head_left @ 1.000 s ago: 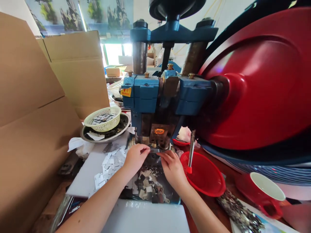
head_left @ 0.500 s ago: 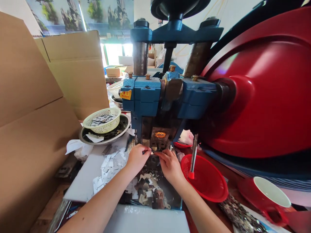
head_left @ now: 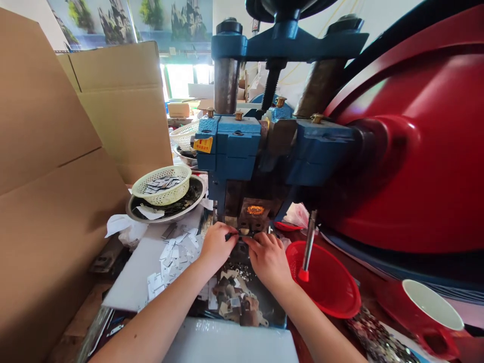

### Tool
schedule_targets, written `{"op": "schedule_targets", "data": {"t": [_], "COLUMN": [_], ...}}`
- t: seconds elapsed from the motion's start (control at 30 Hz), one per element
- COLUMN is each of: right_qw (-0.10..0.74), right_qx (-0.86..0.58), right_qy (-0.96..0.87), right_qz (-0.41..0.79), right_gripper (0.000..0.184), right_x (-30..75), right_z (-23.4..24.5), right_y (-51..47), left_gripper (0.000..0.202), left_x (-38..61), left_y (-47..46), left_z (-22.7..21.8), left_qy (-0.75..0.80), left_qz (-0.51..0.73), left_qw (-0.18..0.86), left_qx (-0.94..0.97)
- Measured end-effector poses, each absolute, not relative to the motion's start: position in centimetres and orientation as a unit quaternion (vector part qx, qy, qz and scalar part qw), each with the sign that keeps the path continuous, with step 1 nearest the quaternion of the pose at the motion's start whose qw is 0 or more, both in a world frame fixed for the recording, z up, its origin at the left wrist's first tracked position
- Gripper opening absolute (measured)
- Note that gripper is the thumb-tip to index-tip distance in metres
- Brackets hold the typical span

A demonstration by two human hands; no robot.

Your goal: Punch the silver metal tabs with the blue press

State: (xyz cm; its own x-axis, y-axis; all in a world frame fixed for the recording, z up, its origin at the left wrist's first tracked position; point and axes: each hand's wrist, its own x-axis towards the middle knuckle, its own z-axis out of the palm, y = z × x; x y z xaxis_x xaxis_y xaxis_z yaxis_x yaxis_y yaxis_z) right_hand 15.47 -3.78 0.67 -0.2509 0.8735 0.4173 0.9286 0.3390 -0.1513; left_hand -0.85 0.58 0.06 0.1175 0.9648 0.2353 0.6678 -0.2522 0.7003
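Observation:
A blue punch press (head_left: 236,156) stands in front of me, and both hands are at its die, under the ram. My left hand (head_left: 218,244) has its thumb and fingers closed in a pinch, with a small dark piece showing at the fingertips; its kind is too small to make out. My right hand (head_left: 269,257) reaches in from the other side, fingers bent together at the die, and whatever they hold is hidden. Below the hands, flat metal pieces (head_left: 238,297) and small scraps lie in a heap on the press bed.
White flat plates (head_left: 177,257) lie scattered on a pale board at left. Behind them a cream basket (head_left: 162,186) of plates sits on a metal bowl (head_left: 139,218). At right are a red basket (head_left: 328,297), a metal-shafted rod (head_left: 310,242), a red mug (head_left: 431,312) and a big red flywheel (head_left: 423,151).
The camera view has shifted slightly, so the press appears farther right and larger. Both hands stay at the die with nearly the same pose; the right fingers look a little more bent.

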Motion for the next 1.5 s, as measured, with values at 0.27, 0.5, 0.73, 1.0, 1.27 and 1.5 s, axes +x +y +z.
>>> {"op": "schedule_targets", "data": {"t": [0.27, 0.5, 0.73, 1.0, 1.27, 1.5], "right_qw": [0.191, 0.427, 0.570, 0.557, 0.606, 0.426], "right_qx": [-0.577, -0.631, -0.573, -0.602, -0.582, -0.623], "right_qy": [-0.791, -0.619, -0.441, -0.461, -0.410, -0.605], "right_qz": [-0.065, 0.190, 0.390, 0.339, 0.356, 0.255], "right_gripper": [0.027, 0.032, 0.046, 0.046, 0.058, 0.037], "right_x": [14.7, 19.0, 21.5, 21.4, 19.5, 16.7], "right_z": [1.9, -1.4, -0.9, -0.7, -2.7, -1.4], "right_y": [-3.9, -5.9, -10.8, -11.0, -9.8, -2.8], "left_gripper": [0.015, 0.016, 0.017, 0.018, 0.021, 0.023], "left_x": [-0.6, -3.0, -4.0, -4.5, -7.6, -11.4], "left_y": [0.9, -1.0, -5.0, -9.5, -11.3, -10.4], "left_z": [0.1, 1.1, 1.5, 1.5, 0.4, 0.5], "left_qy": [0.548, 0.548, 0.515, 0.527, 0.568, 0.622], "left_qz": [0.346, 0.376, 0.358, 0.310, 0.298, 0.253], "left_qw": [0.244, 0.225, 0.206, 0.224, 0.180, 0.130], "left_qx": [0.721, 0.712, 0.751, 0.759, 0.746, 0.729]}}
